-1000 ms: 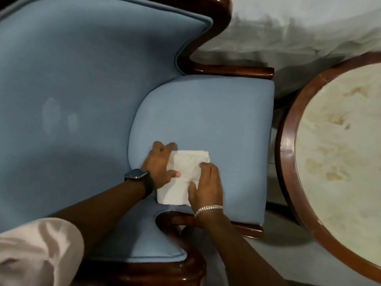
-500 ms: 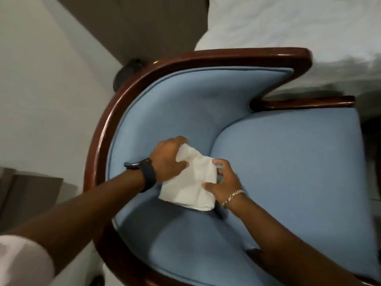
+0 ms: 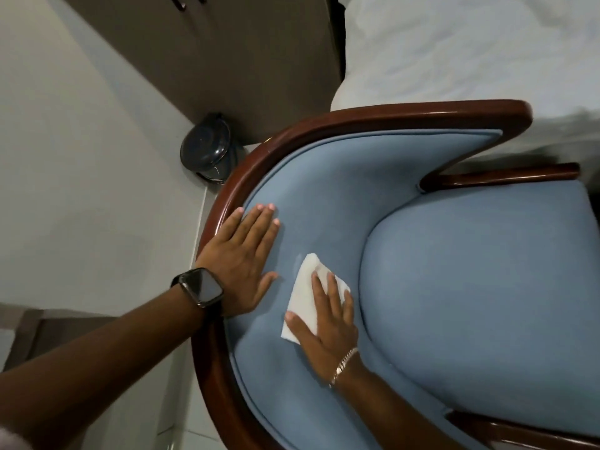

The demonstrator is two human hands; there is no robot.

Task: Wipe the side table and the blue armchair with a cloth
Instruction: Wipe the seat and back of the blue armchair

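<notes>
The blue armchair fills most of the view, from the middle out to 3 o'clock and down to 6 o'clock. It has a dark wooden rim that curves around its soft blue back. The right hand lies flat on a white cloth, just below the middle of the view at about 6 o'clock. Its fingers are straight and a little spread, pressing the cloth against the blue back of the chair, close to where the back meets the seat cushion. A thin bracelet sits on that wrist. The left hand is at about 9 o'clock from the cloth, near it but not touching it. It lies flat on the blue back, right beside the wooden rim, with the fingers straight and close together and the thumb sticking out. A dark watch is on that wrist. A small dark bin stands on the floor at 11 o'clock. White bedding lies at 1 o'clock.
</notes>
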